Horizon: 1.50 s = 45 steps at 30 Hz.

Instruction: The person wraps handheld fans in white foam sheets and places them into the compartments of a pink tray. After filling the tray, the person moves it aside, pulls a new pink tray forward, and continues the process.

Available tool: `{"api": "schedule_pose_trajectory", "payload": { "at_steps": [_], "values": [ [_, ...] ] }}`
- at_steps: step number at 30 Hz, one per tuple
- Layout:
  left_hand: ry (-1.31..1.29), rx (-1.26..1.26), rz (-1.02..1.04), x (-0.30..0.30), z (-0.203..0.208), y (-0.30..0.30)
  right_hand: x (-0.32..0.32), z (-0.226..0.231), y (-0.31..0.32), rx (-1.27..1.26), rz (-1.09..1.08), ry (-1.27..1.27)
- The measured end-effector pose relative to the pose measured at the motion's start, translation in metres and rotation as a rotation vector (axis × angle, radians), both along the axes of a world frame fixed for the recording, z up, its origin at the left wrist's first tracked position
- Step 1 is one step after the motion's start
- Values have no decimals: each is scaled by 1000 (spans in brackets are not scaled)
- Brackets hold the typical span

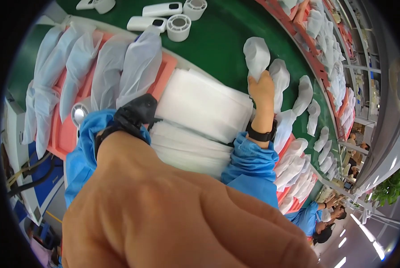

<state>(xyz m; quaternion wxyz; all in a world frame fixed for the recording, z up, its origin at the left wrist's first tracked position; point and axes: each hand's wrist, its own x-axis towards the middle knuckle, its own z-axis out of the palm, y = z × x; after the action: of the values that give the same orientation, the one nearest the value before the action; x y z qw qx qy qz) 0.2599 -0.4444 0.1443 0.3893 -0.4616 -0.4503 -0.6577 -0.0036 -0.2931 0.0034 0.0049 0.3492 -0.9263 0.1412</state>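
Note:
My right hand [263, 88] is over the green surface at the right. Its closed fingers grip the near end of a white bagged piece [256, 53] with a rounded far end. My left hand [164, 214] is very near the camera and fills the lower middle, its back showing. Its fingertips are out of sight, so its grip cannot be told. Between my forearms lies a stack of white translucent bags [202, 102], with a second, fanned stack [189, 149] nearer me. Each wrist wears a black band.
Left of the stacks, a pink tray [66, 136] bears several bagged pieces [77, 67]. White handheld devices [179, 27] with round heads lie on the green surface [218, 27]. More bagged pieces [303, 96] line the right, beside pink trays. Co-workers in blue [309, 221] are at lower right.

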Motion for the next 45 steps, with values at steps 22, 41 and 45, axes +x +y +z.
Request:
{"api": "schedule_pose_trajectory", "payload": {
  "at_steps": [22, 41, 45],
  "values": [
    [73, 86, 106, 28, -2, 17, -1, 36, 26, 150, -322, 124],
    [290, 184, 69, 31, 24, 45, 4, 16, 15, 38, -323, 399],
    [289, 26, 290, 18, -1, 34, 28, 37, 11, -90, -141, 465]
  ]
}}
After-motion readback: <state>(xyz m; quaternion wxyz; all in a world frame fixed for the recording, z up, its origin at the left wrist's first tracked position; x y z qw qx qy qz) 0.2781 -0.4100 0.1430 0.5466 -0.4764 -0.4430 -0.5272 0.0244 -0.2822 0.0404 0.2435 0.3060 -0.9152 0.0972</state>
